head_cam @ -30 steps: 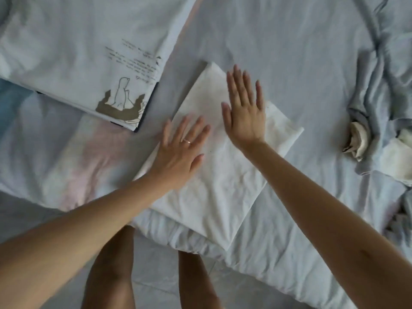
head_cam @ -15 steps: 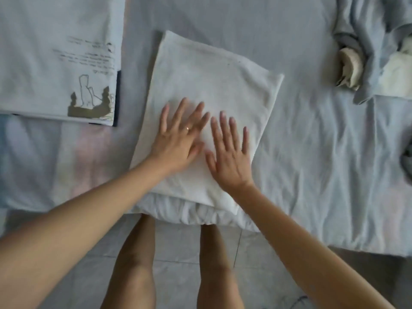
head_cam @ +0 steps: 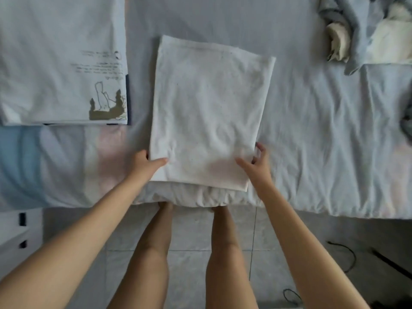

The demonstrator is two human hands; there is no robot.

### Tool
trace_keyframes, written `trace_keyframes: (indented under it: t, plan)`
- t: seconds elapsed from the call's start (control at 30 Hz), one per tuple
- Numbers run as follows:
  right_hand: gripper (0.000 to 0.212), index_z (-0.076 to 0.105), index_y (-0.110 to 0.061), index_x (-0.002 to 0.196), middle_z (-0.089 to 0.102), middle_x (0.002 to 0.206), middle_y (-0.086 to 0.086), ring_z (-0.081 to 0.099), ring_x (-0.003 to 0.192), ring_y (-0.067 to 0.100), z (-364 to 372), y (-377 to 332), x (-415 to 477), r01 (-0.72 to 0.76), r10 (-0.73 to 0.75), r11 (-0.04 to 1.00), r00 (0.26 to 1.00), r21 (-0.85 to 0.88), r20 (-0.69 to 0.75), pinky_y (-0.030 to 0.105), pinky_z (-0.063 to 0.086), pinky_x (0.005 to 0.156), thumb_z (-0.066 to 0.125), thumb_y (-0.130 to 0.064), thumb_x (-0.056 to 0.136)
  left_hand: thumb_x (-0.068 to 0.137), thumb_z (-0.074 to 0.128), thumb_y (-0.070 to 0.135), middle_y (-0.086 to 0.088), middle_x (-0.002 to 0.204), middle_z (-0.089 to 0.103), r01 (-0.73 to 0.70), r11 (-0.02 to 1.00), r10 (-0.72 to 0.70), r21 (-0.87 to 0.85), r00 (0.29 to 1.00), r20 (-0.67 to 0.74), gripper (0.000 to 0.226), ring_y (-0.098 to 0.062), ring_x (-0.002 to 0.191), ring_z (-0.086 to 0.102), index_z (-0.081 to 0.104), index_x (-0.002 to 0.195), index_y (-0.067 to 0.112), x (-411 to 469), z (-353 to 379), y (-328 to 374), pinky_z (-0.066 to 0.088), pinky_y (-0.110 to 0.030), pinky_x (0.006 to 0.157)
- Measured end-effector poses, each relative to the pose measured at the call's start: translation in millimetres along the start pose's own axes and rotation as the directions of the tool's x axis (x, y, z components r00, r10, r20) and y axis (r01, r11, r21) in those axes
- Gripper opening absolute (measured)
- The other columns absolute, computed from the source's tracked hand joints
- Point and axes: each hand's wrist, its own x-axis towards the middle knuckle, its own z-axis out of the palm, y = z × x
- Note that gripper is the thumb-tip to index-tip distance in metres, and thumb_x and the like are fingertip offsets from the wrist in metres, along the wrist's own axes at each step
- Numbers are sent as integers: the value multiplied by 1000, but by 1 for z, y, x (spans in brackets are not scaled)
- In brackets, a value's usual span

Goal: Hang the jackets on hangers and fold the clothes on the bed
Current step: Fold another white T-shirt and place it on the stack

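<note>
A plain white garment (head_cam: pixel 207 108), folded into a rectangle, lies on the pale blue bed sheet (head_cam: pixel 312 130) near the bed's front edge. My left hand (head_cam: pixel 145 162) pinches its near left corner, thumb on top and fingers under the edge. My right hand (head_cam: pixel 256 163) grips the near right edge the same way. A second folded white shirt (head_cam: pixel 60 63) with a brown print and small text lies flat to the left. At the top right sits a crumpled heap of grey-blue and cream clothes (head_cam: pixel 367 30).
The bed's front edge (head_cam: pixel 312 210) runs across the middle of the view, with my bare legs (head_cam: pixel 189 253) against it. Below is a tiled floor (head_cam: pixel 200 230). A white drawer unit (head_cam: pixel 17 230) stands at the left, and dark cables (head_cam: pixel 347 257) lie at the right.
Both hands slid back from lying flat on top of the white garment to its near corners and took hold of the edges. The view has shifted so the garment sits square.
</note>
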Motion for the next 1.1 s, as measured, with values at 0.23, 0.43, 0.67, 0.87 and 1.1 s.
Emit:
trace_keyframes:
  t: [0.23, 0.43, 0.67, 0.87, 1.1]
  plan:
    - [42, 55, -16, 117, 71, 83, 1, 69, 72, 15, 17, -136, -24, 134, -214, 945, 943, 300, 253, 23, 53, 57, 55, 0, 78, 62, 69, 12, -1, 74, 71, -9, 802, 163, -598, 966, 203, 21, -14, 67, 67, 70, 83, 11, -23, -48, 106, 50, -23, 63]
    - [37, 60, -24, 103, 62, 81, 6, 60, 67, 18, 64, -291, -64, 413, -517, 822, 830, 392, 210, 24, 49, 58, 47, 2, 81, 59, 63, 20, -6, 78, 61, -335, 630, 428, -701, 902, -46, 26, -17, 68, 59, 65, 84, 11, -39, -141, 225, 43, -21, 57]
    - [34, 57, -11, 109, 68, 81, -2, 64, 70, 11, 134, -330, -66, 444, -602, 734, 776, 514, 188, 24, 52, 60, 46, 10, 84, 70, 69, 11, 5, 67, 66, -609, 388, 251, -692, 792, -556, 15, -12, 65, 62, 67, 56, 17, -15, -263, 190, 46, -23, 59]
    - [19, 62, -6, 100, 65, 98, 12, 60, 85, 23, 256, -233, 15, 214, -247, 968, 899, 129, 360, 31, 49, 72, 54, 3, 86, 68, 80, 24, -19, 96, 67, -342, 630, -199, -697, 796, -571, 26, -19, 80, 58, 71, 84, 5, 79, -266, 59, 47, -34, 67]
    - [24, 58, -9, 115, 64, 99, 5, 60, 89, 20, 276, -185, 42, 236, -221, 972, 928, -12, 299, 31, 48, 71, 57, -19, 93, 87, 67, 19, 3, 84, 60, -177, 508, -246, -843, 908, -339, 10, -6, 73, 59, 58, 92, 19, 118, -241, -7, 53, -20, 61]
